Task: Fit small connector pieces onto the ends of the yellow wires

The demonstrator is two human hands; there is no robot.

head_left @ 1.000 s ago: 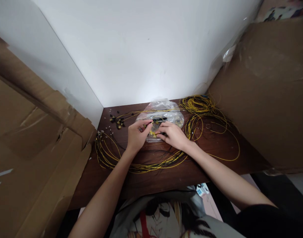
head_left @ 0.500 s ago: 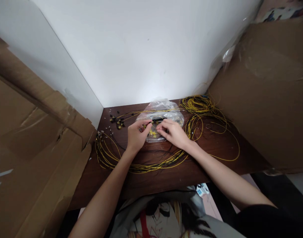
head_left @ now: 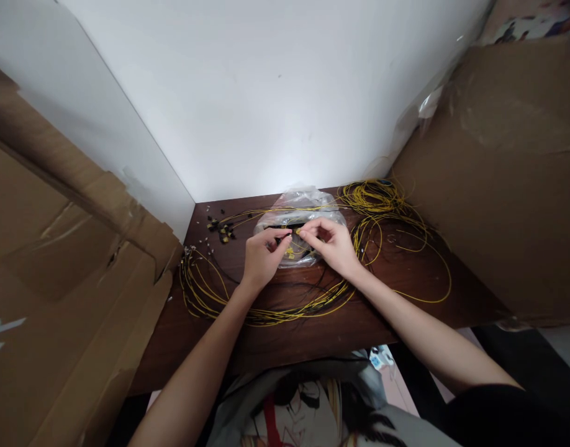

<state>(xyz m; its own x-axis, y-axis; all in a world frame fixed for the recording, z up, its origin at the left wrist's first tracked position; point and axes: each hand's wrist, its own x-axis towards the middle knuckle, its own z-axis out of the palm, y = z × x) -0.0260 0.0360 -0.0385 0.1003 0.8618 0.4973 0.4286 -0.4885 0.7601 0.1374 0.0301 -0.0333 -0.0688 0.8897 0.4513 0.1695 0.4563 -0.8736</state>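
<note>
Over a clear plastic bag [head_left: 301, 200] on the dark wooden table, my two hands meet almost fingertip to fingertip. My left hand [head_left: 265, 253] pinches a small black piece between thumb and fingers. Thumb and index finger of my right hand [head_left: 330, 245] close on a small yellow piece [head_left: 298, 231], just right of the left fingertips. Small yellow pieces [head_left: 290, 253] lie on the bag below the fingers. A long bundle of yellow and black wires [head_left: 275, 316] curves round in front of the bag.
Coiled yellow wires [head_left: 373, 197] lie at the back right. Small black and yellow connectors [head_left: 223, 231] and white bits sit at the back left. Cardboard boxes stand left [head_left: 71, 261] and right [head_left: 494, 186], with a white wall [head_left: 266, 93] behind.
My right hand has shifted slightly, its thumb and index finger now together on a yellow piece near the left fingertips. My left hand has moved slightly right.
</note>
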